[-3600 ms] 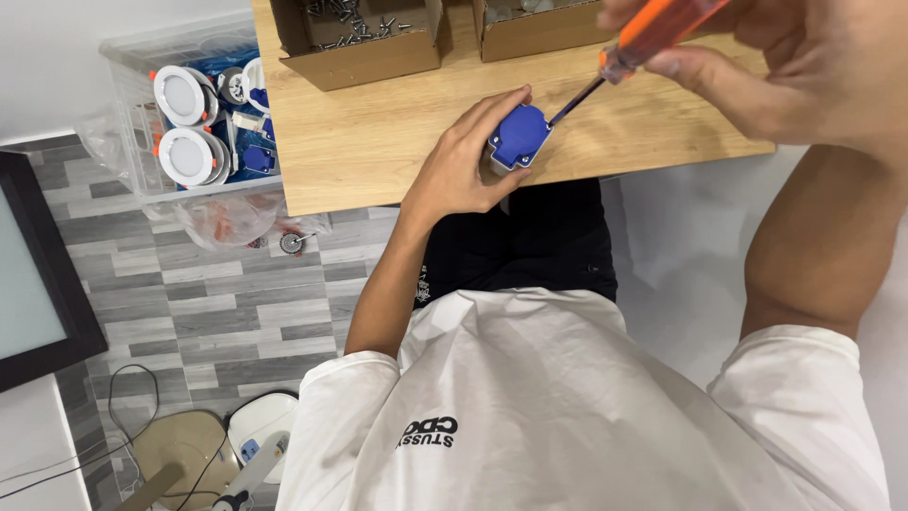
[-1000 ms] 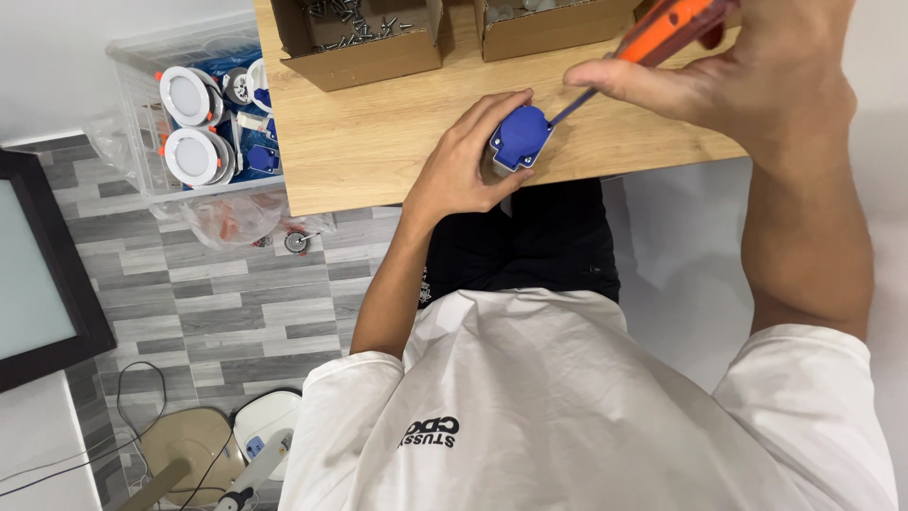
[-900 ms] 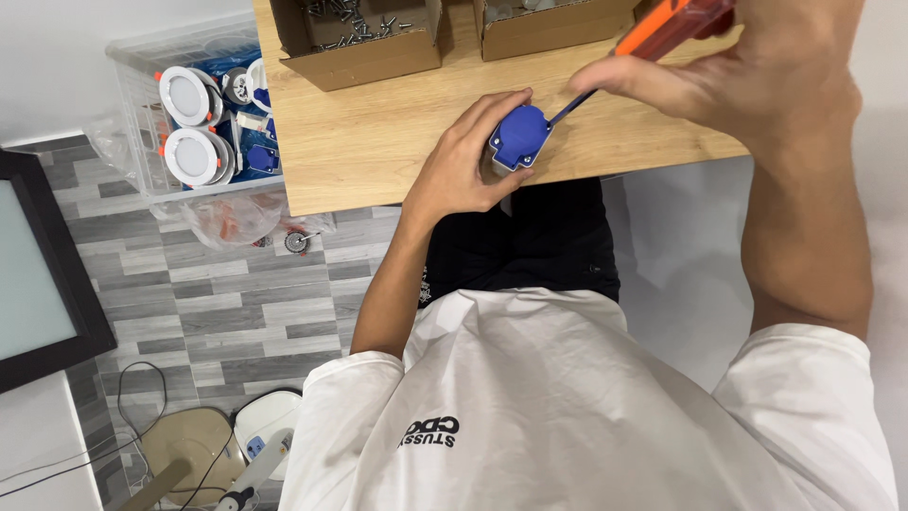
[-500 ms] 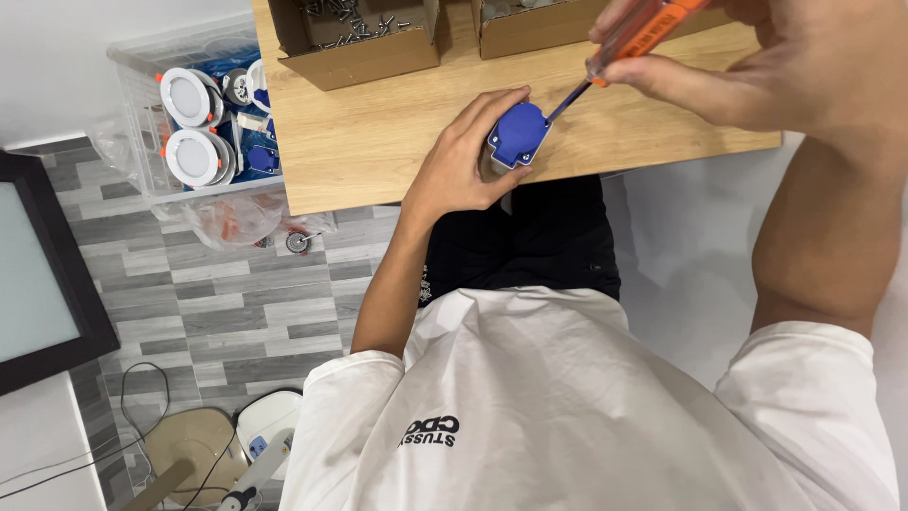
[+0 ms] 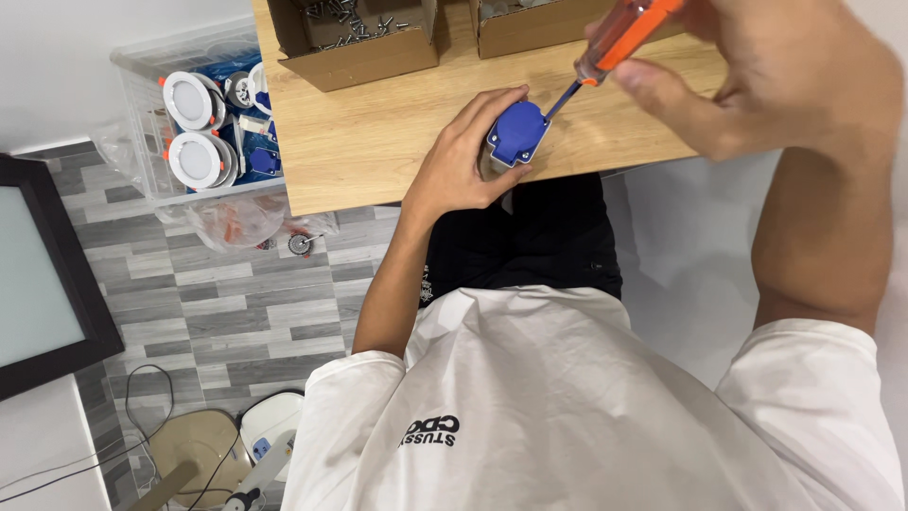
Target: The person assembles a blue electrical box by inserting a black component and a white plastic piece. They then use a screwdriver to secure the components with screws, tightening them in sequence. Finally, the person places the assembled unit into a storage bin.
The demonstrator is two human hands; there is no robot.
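Note:
My left hand (image 5: 463, 161) grips a small blue and grey part (image 5: 515, 135) standing on the near edge of the wooden table (image 5: 378, 142). My right hand (image 5: 757, 76) is raised over the table and holds an orange-handled screwdriver (image 5: 619, 38). The screwdriver's dark shaft slants down to the left, and its tip meets the upper right corner of the blue part.
Two open cardboard boxes stand at the table's far side, the left box (image 5: 355, 43) holding loose screws, the right box (image 5: 530, 28) partly cut off. A clear plastic bin (image 5: 199, 123) of round white lamps sits on the tiled floor at left. A black-framed panel (image 5: 43, 274) leans lower left.
My right hand has shifted the screwdriver handle about while its tip stays on the blue part. My left hand keeps its hold in the same spot.

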